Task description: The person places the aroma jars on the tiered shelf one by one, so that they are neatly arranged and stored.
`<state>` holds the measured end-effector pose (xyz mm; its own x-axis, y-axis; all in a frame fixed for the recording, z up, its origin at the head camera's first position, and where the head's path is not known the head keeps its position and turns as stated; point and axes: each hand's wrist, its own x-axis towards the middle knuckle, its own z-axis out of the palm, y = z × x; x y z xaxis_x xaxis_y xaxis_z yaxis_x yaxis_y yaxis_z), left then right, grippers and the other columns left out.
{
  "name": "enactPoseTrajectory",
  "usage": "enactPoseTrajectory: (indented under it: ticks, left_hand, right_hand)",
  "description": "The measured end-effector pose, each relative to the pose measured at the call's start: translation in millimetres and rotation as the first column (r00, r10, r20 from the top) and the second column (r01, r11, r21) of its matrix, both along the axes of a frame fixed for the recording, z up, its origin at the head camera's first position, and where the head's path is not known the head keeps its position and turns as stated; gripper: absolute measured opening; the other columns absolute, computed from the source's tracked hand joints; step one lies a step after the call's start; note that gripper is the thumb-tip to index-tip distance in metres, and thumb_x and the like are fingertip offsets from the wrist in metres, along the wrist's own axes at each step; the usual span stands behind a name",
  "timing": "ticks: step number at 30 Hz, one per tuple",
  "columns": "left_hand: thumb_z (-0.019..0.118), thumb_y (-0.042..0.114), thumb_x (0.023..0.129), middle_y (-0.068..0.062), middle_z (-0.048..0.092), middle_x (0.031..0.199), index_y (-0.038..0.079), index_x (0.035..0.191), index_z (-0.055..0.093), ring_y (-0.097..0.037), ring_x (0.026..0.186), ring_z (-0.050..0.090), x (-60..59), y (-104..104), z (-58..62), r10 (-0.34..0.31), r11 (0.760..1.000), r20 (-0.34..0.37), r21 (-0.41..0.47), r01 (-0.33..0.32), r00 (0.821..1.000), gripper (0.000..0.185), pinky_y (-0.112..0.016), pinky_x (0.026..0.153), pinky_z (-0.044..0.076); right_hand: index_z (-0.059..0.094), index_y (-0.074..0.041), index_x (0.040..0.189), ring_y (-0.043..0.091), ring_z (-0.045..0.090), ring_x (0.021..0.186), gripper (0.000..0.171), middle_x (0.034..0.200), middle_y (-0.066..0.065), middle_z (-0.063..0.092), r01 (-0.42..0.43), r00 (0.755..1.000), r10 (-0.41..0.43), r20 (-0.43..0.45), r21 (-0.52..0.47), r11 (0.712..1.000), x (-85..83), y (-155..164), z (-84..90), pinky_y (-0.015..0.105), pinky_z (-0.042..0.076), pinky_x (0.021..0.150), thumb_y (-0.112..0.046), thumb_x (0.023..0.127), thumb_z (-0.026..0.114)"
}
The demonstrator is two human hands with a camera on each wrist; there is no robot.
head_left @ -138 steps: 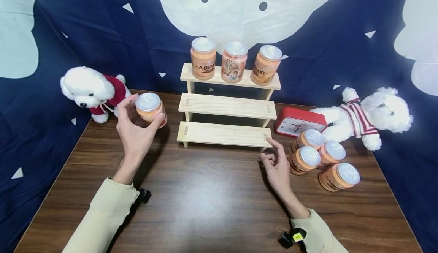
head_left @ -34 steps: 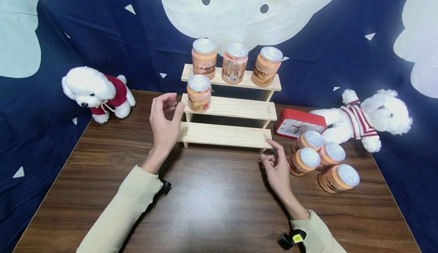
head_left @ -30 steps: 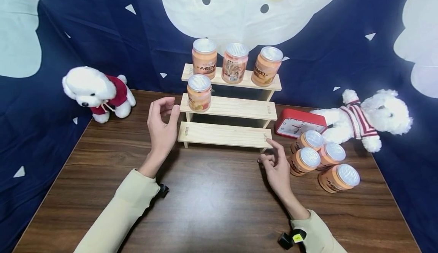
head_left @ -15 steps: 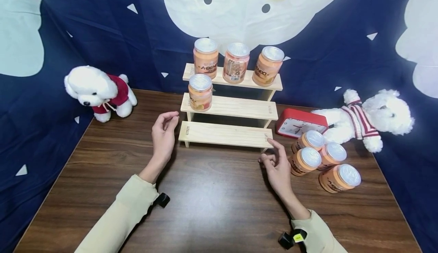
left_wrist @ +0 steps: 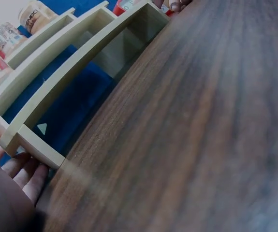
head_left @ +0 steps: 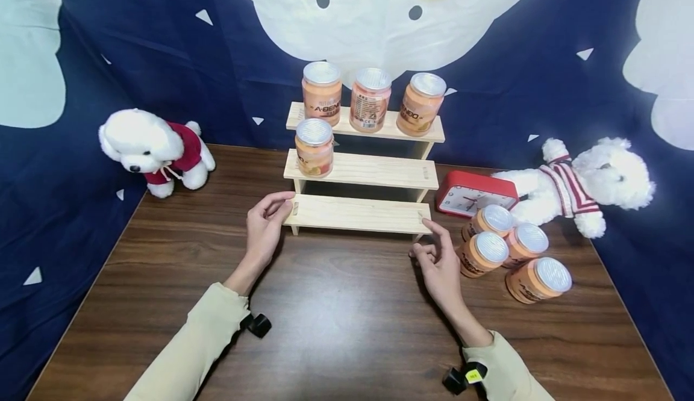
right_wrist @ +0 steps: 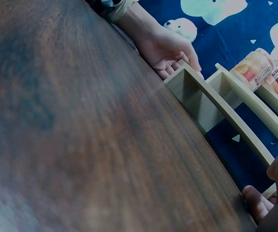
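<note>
The left hand rests at the left end of the bottom step of a 3-step wooden rack, its forearm in a cream sleeve angling up from the lower left; the fingers are loosely bent and hold nothing, their tips touching or just beside the end of the step, as the right wrist view also shows. The right hand lies on the wooden table at the right front corner of the same step, its forefinger stretched up toward that corner and the other fingers curled in loosely, empty as well. 1 orange jar with a silver lid stands upright at the left end of the middle step, apart from the left hand and above it. 3 more jars stand in a row on the top step. 4 jars sit clustered on the table just right of the right hand, near a red clock. A white plush dog in a red top sits at the table's left rear, and a white plush bear in a striped top lies at the right rear.
</note>
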<state>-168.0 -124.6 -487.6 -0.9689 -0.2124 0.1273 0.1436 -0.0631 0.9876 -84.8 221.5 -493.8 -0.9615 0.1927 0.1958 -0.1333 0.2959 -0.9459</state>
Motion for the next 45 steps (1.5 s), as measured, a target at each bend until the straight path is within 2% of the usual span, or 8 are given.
enactPoseTrajectory:
  ticks: [6, 15, 22, 28, 34, 37, 40, 45]
  left_hand:
    - [0.070, -0.007, 0.103, -0.020, 0.080, 0.119, -0.009, 0.124, 0.077, 0.002, 0.101, 0.074, 0.3, -2, -1.6, 0.007, 0.999, 0.007, -0.042, -0.007, 1.000, 0.022, -0.016, 0.089, 0.059]
    - [0.069, -0.007, 0.104, -0.028, 0.077, 0.125, -0.009, 0.124, 0.077, 0.001, 0.102, 0.075, -0.9, -2, -1.2, -0.001, 0.999, 0.007, -0.042, 0.001, 1.000, 0.022, -0.016, 0.092, 0.059]
    - [0.070, -0.004, 0.104, -0.026, 0.079, 0.123, -0.008, 0.124, 0.078, 0.001, 0.102, 0.075, -3.3, -1, 0.1, 0.007, 0.999, 0.000, -0.054, -0.007, 1.000, 0.022, -0.016, 0.092, 0.060]
    - [0.070, -0.002, 0.105, -0.026, 0.078, 0.125, -0.006, 0.124, 0.078, 0.004, 0.102, 0.073, -0.7, -1, -0.3, 0.007, 0.997, 0.028, -0.076, -0.005, 1.000, 0.021, -0.014, 0.092, 0.058]
    - [0.068, -0.003, 0.105, -0.028, 0.077, 0.126, -0.006, 0.124, 0.078, 0.006, 0.101, 0.072, -2.8, -2, -0.3, 0.002, 0.997, 0.008, -0.081, -0.002, 1.000, 0.022, -0.015, 0.094, 0.058]
    - [0.069, -0.002, 0.105, -0.028, 0.077, 0.125, -0.006, 0.125, 0.078, 0.004, 0.102, 0.073, -3.4, -2, 0.2, 0.004, 0.997, 0.005, -0.080, -0.004, 1.000, 0.022, -0.015, 0.094, 0.058]
    - [0.069, -0.002, 0.105, -0.028, 0.077, 0.125, -0.006, 0.124, 0.078, 0.002, 0.102, 0.074, -2.8, -3, -0.5, 0.009, 0.997, 0.006, -0.078, -0.009, 1.000, 0.022, -0.015, 0.093, 0.058]
    - [0.069, -0.003, 0.105, -0.029, 0.077, 0.126, -0.006, 0.125, 0.078, 0.002, 0.102, 0.074, -0.9, -2, -2.6, 0.008, 0.997, 0.013, -0.078, -0.007, 1.000, 0.022, -0.015, 0.093, 0.059]
  right_hand:
    - [0.059, -0.009, 0.156, 0.008, 0.068, 0.071, 0.059, 0.093, 0.026, 0.077, -0.002, 1.000, 0.002, 0.004, 0.007, 1.000, -0.1, -1, 2.4, 0.014, 0.047, 0.061, 0.010, 0.102, 0.070]
    - [0.058, -0.012, 0.155, 0.004, 0.063, 0.068, 0.060, 0.086, 0.017, 0.079, 0.001, 1.000, -0.001, 0.001, 0.041, 0.999, 1.8, 1, -0.5, 0.015, 0.046, 0.061, 0.009, 0.100, 0.069]
    - [0.060, -0.015, 0.155, 0.005, 0.064, 0.070, 0.059, 0.083, 0.007, 0.078, -0.023, 0.998, 0.026, -0.061, 0.047, 0.999, -0.3, 4, -3.8, 0.016, 0.047, 0.061, 0.004, 0.100, 0.068]
    - [0.062, -0.011, 0.153, 0.004, 0.065, 0.071, 0.056, 0.083, 0.010, 0.078, -0.020, 0.999, 0.024, -0.044, 0.071, 0.997, 2.8, 3, -3.4, 0.015, 0.049, 0.064, 0.006, 0.100, 0.068]
    - [0.063, -0.013, 0.153, 0.006, 0.067, 0.073, 0.056, 0.085, 0.011, 0.078, -0.038, 0.997, 0.043, -0.060, 0.069, 0.997, 0.1, 5, -6.5, 0.017, 0.051, 0.066, 0.004, 0.101, 0.069]
    - [0.064, -0.021, 0.154, 0.004, 0.069, 0.076, 0.059, 0.088, 0.005, 0.079, -0.047, 0.997, 0.050, -0.053, 0.067, 0.997, -3.5, 9, -13.2, 0.016, 0.052, 0.067, 0.003, 0.101, 0.069]
    - [0.063, -0.021, 0.154, 0.003, 0.070, 0.078, 0.059, 0.095, 0.008, 0.079, -0.049, 0.998, 0.052, -0.044, 0.063, 0.997, -1.7, 9, -12.3, 0.016, 0.053, 0.067, 0.003, 0.101, 0.069]
    - [0.060, -0.008, 0.155, 0.008, 0.072, 0.080, 0.057, 0.126, 0.024, 0.071, -0.050, 0.998, 0.051, -0.030, 0.032, 0.998, 11.1, 1, -0.8, 0.015, 0.053, 0.068, 0.009, 0.102, 0.067]
